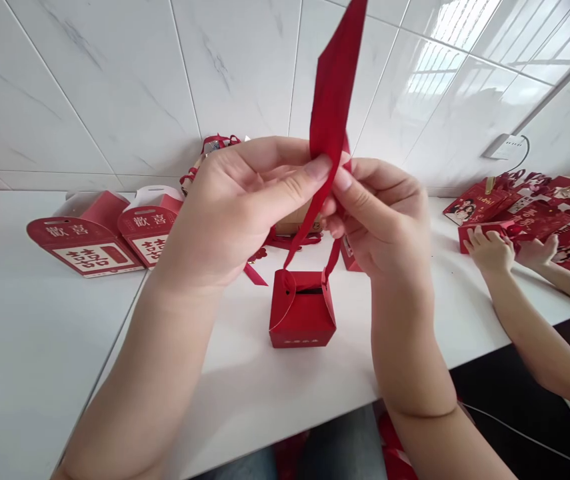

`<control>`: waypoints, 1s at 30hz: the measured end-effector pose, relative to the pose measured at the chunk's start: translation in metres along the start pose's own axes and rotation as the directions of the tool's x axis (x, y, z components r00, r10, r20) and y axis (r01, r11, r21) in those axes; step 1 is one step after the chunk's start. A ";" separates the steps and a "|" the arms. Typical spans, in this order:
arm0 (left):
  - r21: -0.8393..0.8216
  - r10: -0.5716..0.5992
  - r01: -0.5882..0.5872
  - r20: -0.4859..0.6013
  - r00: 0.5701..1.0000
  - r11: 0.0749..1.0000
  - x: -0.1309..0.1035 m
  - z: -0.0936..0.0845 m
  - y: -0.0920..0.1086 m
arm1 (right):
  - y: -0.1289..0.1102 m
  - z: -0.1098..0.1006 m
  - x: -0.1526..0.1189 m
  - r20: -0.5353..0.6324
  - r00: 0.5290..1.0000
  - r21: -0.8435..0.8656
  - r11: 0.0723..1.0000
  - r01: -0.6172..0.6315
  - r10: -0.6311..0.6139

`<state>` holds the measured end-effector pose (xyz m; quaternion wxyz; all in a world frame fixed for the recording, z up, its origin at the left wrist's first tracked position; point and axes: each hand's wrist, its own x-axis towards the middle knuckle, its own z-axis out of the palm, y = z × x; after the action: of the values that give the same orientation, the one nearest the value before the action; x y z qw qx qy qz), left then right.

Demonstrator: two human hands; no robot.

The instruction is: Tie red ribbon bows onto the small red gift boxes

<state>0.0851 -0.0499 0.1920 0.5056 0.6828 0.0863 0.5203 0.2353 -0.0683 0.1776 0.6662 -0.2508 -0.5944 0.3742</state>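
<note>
A small red gift box (303, 320) stands upright on the white table, its top flaps folded together around a dark slot. Two lengths of red ribbon (333, 100) rise from holes in the flaps to both hands above. Pinched between thumb and fingers, the ribbon passes through my left hand (265, 193), with a wide end sticking up past the frame's top. Right beside it, my right hand (372, 200) also pinches ribbon, thumb tips nearly meeting. The exact crossing of the ribbon is partly hidden by the fingers.
Two larger red-and-white boxes (89, 233) stand at the left. Behind my hands are a brown item and more ribbon, partly covered. At the right, another person's hands (489, 250) touch a pile of red boxes (539, 213). A tiled wall with a socket (505, 147) borders the table.
</note>
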 end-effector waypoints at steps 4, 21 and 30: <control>-0.011 0.038 -0.038 0.008 0.999 0.999 -0.002 0.002 0.001 | -0.004 0.007 -0.002 -0.119 0.991 0.002 0.998 0.060 -0.060; 0.551 0.329 -0.179 -0.186 0.926 0.815 -0.001 0.000 -0.003 | -0.009 -0.008 -0.002 0.383 0.916 -0.223 0.974 -0.032 0.118; 0.367 0.206 -0.103 -0.254 0.945 0.925 -0.002 0.007 0.004 | -0.004 -0.002 -0.004 0.227 0.955 -0.298 0.947 -0.115 0.188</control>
<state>0.0888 -0.0570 0.1943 0.3156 0.6830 0.1952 0.6291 0.2383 -0.0740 0.1780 0.5114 -0.3386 -0.7003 0.3652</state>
